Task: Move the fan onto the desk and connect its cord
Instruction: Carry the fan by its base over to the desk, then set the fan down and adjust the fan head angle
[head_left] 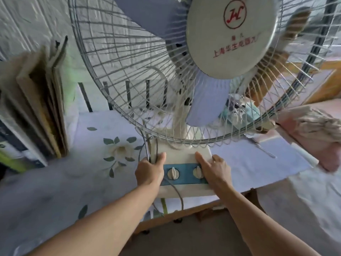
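The desk has a wooden front edge and is covered by a pale lilac cloth printed with a cream flower and green leaves. A white textured brick-pattern wall rises behind the far edge. A stack of upright cardboard folders and books stands at the left edge; a pink cushion with crumpled beige fabric lies at the right edge.

The cream plastic table fan with round wire guard and pale blue blades stands at the desk's near edge, its rectangular base slightly overhanging. A blue control strip on the base carries two cream rotary knobs.

The left hand clasps the base's left side together with the grey cord, which loops down over the front edge. The right hand rests flat, fingers spread, on the base's right side.
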